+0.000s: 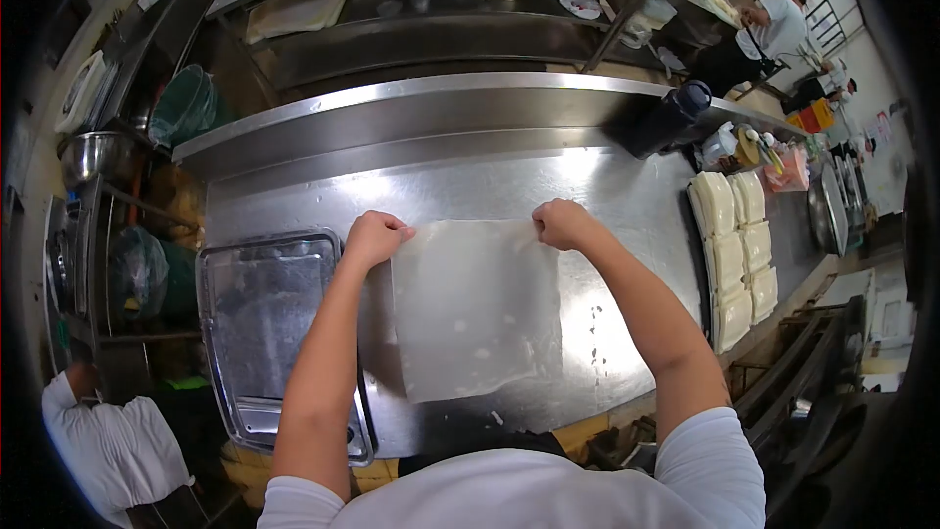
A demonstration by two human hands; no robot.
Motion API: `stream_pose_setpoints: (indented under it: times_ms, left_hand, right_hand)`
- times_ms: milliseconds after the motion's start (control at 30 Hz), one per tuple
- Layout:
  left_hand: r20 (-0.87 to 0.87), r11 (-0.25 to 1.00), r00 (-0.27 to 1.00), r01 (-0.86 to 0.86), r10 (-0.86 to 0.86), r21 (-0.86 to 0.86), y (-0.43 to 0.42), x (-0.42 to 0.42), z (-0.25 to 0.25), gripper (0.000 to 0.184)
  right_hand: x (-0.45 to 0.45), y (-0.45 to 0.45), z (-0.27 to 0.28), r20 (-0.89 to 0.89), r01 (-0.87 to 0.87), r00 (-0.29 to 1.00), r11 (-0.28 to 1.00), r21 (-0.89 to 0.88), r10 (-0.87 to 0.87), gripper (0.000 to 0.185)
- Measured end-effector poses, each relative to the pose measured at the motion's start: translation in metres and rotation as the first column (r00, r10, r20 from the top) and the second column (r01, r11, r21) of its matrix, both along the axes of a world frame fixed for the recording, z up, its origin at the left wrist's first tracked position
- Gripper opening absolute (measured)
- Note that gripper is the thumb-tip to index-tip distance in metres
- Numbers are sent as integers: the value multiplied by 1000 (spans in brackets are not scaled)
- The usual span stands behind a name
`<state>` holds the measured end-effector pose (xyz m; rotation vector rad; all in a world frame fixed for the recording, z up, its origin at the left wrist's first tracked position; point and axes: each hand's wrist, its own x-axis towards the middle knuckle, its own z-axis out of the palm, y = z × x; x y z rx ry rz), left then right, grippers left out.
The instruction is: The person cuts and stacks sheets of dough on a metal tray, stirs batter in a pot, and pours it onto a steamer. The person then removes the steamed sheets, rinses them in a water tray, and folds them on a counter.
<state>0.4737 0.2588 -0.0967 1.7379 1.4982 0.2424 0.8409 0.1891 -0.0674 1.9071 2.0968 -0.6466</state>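
A thin, pale, translucent square sheet [478, 309] spreads over the steel table [627, 225], in front of my body. Its far left corner is pinched in my left hand [377, 238], fingers closed. At the far right corner my right hand [563, 225] grips the sheet the same way. The sheet's near edge hangs or lies toward me; whether it touches the table cannot be made out. Left of the sheet, partly behind my left forearm, lies a clear rectangular tray [269, 309].
Folded white packets [729, 245] sit in two columns on a dark tray at the right. A dark bottle [671, 120] leans near the back right ledge [411, 88]. Co-workers stand at the upper right [778, 29] and lower left [122, 446].
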Motion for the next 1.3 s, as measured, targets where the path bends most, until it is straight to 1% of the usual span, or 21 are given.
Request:
stream_pose_setpoints:
  times_ms: [100, 200, 300, 400, 500, 567, 600, 633, 667, 700, 767, 800, 833, 933, 1033, 1133, 1233, 1300]
  left_hand:
    - [29, 999, 999, -28, 30, -36, -8, 0, 12, 27]
    - [100, 998, 994, -41, 45, -43, -17, -5, 20, 24]
    - [118, 999, 993, -26, 30, -39, -28, -14, 32, 22]
    - [179, 999, 984, -23, 19, 24, -45, -28, 29, 23]
    - [233, 984, 971, 19, -60, 176, -80, -45, 35, 18]
    - [72, 961, 983, 147, -168, 235, -109, -54, 49, 14]
    - [-12, 943, 976, 211, -216, 258, -123, -58, 52, 13]
    - [-49, 921, 963, 269, -266, 281, -137, -65, 47, 12]
    - [-86, 896, 945, 325, -314, 301, -151, -72, 40, 11]
    - [-124, 869, 924, 381, -360, 316, -160, -75, 39, 11]
    - [-109, 895, 938, 347, -330, 280, -169, -79, 39, 12]
    - [-100, 907, 944, 330, -315, 261, -172, -79, 41, 12]
    - [-106, 898, 944, 331, -314, 290, -174, -78, 42, 13]
    - [-111, 869, 945, 326, -307, 371, -171, -71, 47, 14]
    - [-75, 859, 950, 306, -303, 410, -169, -69, 57, 16]
    - [-34, 877, 963, 258, -268, 405, -164, -78, 61, 16]
    - [-38, 896, 969, 239, -243, 375, -159, -88, 61, 17]
    - [-64, 901, 974, 225, -217, 371, -152, -87, 64, 17]
  right_hand:
    - [5, -14, 8, -88, 57, 995, 994, 93, -49, 12]
    - [8, -32, 19, -203, 101, 977, 973, 208, -59, 10]
    - [3, -57, 35, -260, 218, 953, 946, 241, -154, 11]
    - [-7, -90, 51, -309, 311, 925, 907, 285, -220, 13]
    - [-15, -133, 48, -380, 379, 890, 872, 309, -252, 15]
    - [-20, -168, 35, -346, 349, 910, 870, 348, -227, 14]
    - [-20, -185, 19, -294, 326, 925, 902, 284, -242, 16]
    - [-23, -204, 11, -275, 320, 927, 919, 230, -254, 20]
    - [-28, -220, 3, -251, 338, 925, 921, 194, -286, 23]
    - [-35, -229, 1, -268, 342, 920, 919, 197, -285, 24]
    - [-46, -234, -3, -327, 378, 897, 901, 214, -298, 28]
    - [-61, -230, 4, -369, 411, 875, 883, 226, -313, 32]
    - [-75, -225, 8, -412, 443, 852, 865, 237, -324, 36]
    - [-111, -203, -3, -477, 350, 864, 874, 337, -162, 55]
    - [-94, -193, -49, -147, 209, 975, 901, 380, -164, 66]
    - [-53, -202, -64, -97, 355, 933, 845, 400, -346, 74]
    - [-54, -205, -62, -65, 373, 922, 826, 423, -382, 76]
    - [-82, -198, -68, -64, 279, 959, 866, 415, -278, 76]
